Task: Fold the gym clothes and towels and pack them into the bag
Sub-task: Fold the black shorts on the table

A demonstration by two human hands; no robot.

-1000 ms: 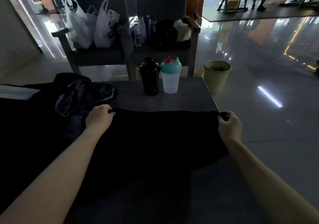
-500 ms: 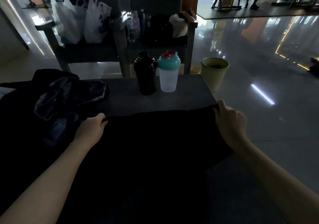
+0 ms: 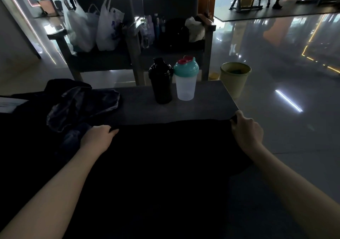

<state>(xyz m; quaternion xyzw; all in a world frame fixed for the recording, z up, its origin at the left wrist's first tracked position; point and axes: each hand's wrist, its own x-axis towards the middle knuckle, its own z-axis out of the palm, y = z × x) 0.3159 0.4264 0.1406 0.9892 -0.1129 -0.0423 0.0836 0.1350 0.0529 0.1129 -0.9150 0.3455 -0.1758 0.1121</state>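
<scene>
Gripping far edge of black garment (image 3: 165, 165), spread flat on grey table (image 3: 202, 108): my left hand (image 3: 97, 137) pinches left corner, my right hand (image 3: 246, 130) pinches right corner. Black shaker (image 3: 161, 81), clear shaker (image 3: 185, 81) upright beyond.

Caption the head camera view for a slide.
Left hand and right hand grip the far edge of a black cloth garment spread on a grey table.
</scene>
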